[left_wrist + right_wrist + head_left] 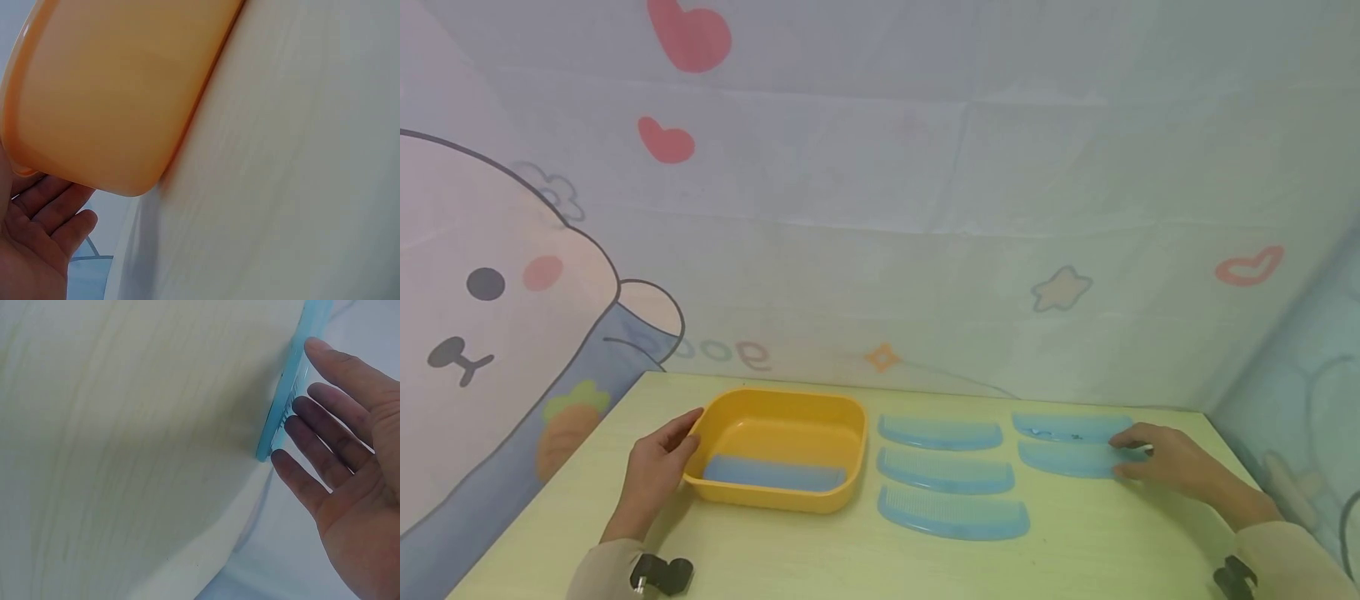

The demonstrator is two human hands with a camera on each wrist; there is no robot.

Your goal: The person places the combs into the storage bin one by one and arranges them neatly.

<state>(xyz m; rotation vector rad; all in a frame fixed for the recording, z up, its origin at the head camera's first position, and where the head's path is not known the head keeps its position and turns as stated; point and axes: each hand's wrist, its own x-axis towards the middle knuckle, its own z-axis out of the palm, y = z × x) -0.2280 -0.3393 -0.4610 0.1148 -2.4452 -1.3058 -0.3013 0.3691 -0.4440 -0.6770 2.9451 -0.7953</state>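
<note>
My left hand (658,467) holds the left rim of a yellow plastic basin (790,500), its fingers against the outer wall (106,94). One blue comb (775,472) lies inside along the near wall. Over at the right, my right hand (1172,458) hovers at the right end of a translucent blue comb (1063,460), the nearer of two. Its fingers are loosely spread, with the thumb and fingertips right at the comb's edge (281,406) in the right wrist view. The farther comb (1037,425) bears small dark marks and lies just behind.
Three more blue combs lie in a column between the basin and my right hand: a far one (940,433), a middle one (947,472) and a near one (955,515). Behind the pale yellow table (850,567) hangs a printed cloth (880,275).
</note>
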